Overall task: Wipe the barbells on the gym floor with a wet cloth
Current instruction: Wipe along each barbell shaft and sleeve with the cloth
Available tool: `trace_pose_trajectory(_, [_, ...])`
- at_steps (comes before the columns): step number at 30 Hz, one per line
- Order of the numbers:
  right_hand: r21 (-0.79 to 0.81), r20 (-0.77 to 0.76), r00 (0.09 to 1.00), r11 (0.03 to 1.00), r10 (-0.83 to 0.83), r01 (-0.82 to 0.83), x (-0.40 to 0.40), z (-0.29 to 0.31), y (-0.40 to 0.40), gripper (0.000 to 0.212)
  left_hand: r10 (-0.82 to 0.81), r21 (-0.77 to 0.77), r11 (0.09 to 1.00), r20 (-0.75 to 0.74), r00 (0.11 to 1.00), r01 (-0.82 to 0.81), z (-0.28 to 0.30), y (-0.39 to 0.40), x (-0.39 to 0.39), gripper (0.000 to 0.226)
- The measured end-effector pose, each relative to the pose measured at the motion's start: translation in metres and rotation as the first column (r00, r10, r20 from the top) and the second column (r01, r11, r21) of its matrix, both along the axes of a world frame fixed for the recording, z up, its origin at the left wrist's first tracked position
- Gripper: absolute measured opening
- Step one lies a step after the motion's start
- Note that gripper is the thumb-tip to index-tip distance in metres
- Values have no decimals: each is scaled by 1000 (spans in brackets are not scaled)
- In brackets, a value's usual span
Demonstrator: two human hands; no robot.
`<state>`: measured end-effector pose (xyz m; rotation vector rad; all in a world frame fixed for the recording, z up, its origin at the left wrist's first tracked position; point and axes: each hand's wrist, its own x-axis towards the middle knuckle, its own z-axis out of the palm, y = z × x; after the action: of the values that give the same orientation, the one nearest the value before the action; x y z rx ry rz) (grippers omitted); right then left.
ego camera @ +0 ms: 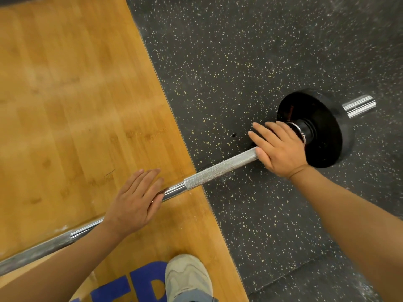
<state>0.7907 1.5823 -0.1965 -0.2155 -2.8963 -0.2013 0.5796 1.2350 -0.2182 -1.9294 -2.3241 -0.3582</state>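
Across the wood platform [65, 94] and rubber floor [239, 62], the barbell [218, 166] runs lower-left to upper-right. Left hand [133, 203] rests flat, fingers straight, on the smooth shaft; right hand [279, 147], nearer the plate [322, 127], lies likewise. No cloth visible.

One barbell [218, 166] lies flat, running diagonally from lower left to upper right across a wooden platform and onto speckled black rubber flooring. Shaft is chrome with a knurled section mid-length and a duller, scuffed stretch toward the lower left. One black plate [322, 131] sits on the far sleeve; the chrome sleeve end protrudes beyond it.
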Motion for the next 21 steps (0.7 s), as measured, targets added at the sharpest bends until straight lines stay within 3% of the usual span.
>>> trace_pose_trajectory(3, [-47, -31, 998, 997, -55, 54, -6, -5, -23, 49, 2, 3, 1000, 13, 1000, -2, 0, 0, -1, 41])
trace_pose_trajectory(9, [-35, 77, 994, 996, 81, -78, 0, -4, -6, 54, 9, 3, 1000, 38, 999, -9, 0, 0, -1, 41])
trace_pose_trajectory(12, [-54, 56, 998, 998, -25, 28, 7, -1, 8, 52, 6, 12, 1000, 25, 1000, -6, 0, -1, -1, 39])
trace_pose_trajectory(15, [-75, -58, 987, 987, -150, 145, -2, -4, -14, 50, 2, 11, 1000, 18, 1000, -2, -1, 0, 0, 38])
trace_pose_trajectory(21, [-102, -34, 999, 995, 9, -12, -19, -9, -38, 48, 0, 12, 1000, 38, 999, -1, 0, 1, -2, 38])
